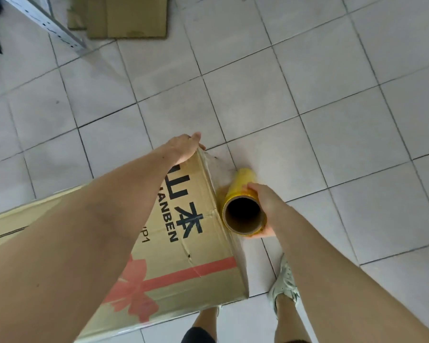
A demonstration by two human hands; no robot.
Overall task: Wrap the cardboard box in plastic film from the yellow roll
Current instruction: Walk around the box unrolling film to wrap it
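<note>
Head cam: big brown cardboard box (183,248) with red bow print sits on the tiled floor (332,95). Left hand (183,147) grips its far top corner; right hand (265,204) wraps round the yellow film roll (240,191), upright beside the box.

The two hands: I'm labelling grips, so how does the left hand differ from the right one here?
The left hand rests on the cardboard box's far top corner; the right hand grips the yellow roll beside the box. The left reaches farther from the body; the right stays nearer. Both are bare.
</note>
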